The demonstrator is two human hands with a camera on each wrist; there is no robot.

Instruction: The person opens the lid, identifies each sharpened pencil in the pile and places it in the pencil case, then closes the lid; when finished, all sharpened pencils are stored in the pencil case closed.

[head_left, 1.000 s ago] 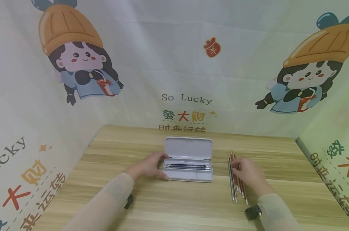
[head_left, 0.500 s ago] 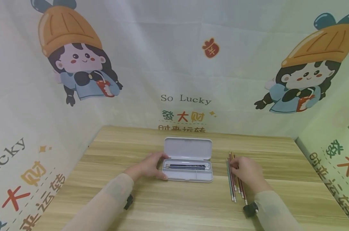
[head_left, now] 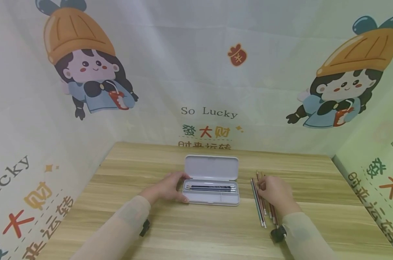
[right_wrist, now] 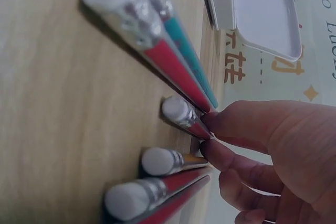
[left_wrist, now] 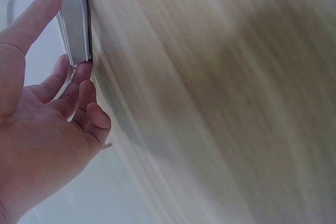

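Observation:
A white pencil case (head_left: 201,197) lies on the table with its lid (head_left: 211,168) raised at the back. Several dark pencils (head_left: 211,188) rest in its rear compartment. My left hand (head_left: 168,186) grips the case's left end, thumb in front and fingers behind; the left wrist view shows the thumb on the case wall (left_wrist: 76,19). Right of the case lie loose pencils with white erasers toward me. Among them my right hand (head_left: 276,193) pinches a red pencil (right_wrist: 198,128) between thumb and index finger. A green pencil (right_wrist: 185,56) and another red pencil (right_wrist: 170,69) lie beside the thumb.
More pencils, one yellow (right_wrist: 191,159) and some red (right_wrist: 176,181), lie under the right hand. The wooden table (head_left: 196,231) meets a printed cloth backdrop (head_left: 151,126) at its back and sides. Each wrist wears a small black camera (head_left: 277,234).
My right hand has shifted slightly left. The green pencil and a red one beside it have slid left and now slant away from the rest. The left hand and case stay put.

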